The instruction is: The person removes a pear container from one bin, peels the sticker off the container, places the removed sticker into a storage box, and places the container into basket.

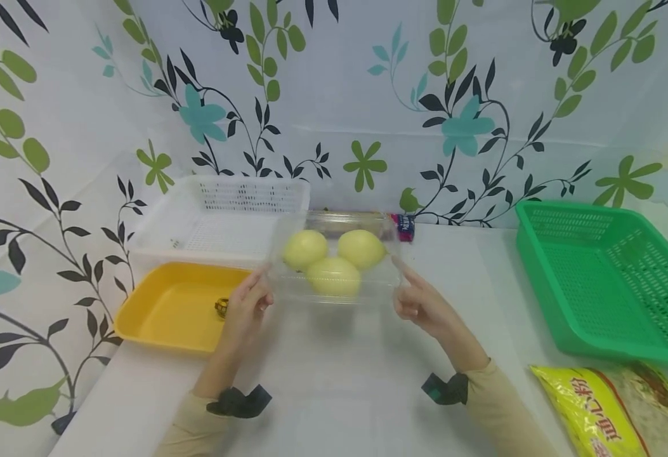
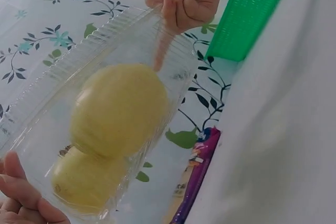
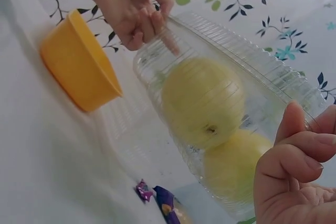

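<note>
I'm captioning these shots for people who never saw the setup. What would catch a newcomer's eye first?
A clear plastic box with three yellow fruits sits at the table's centre, gripped at its ends by the left hand and right hand. A yellow tray lies to its left before a white basket; a green basket stands far right.

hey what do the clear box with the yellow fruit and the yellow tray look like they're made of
Clear box: looks like thin, glossy transparent plastic; the fruit shows through, and the wrist views show ribbed, moulded walls. Both hands, left and right, grip its ends. Yellow tray: seems to be opaque rigid plastic, smooth and slightly shiny, with rounded moulded corners.
</note>
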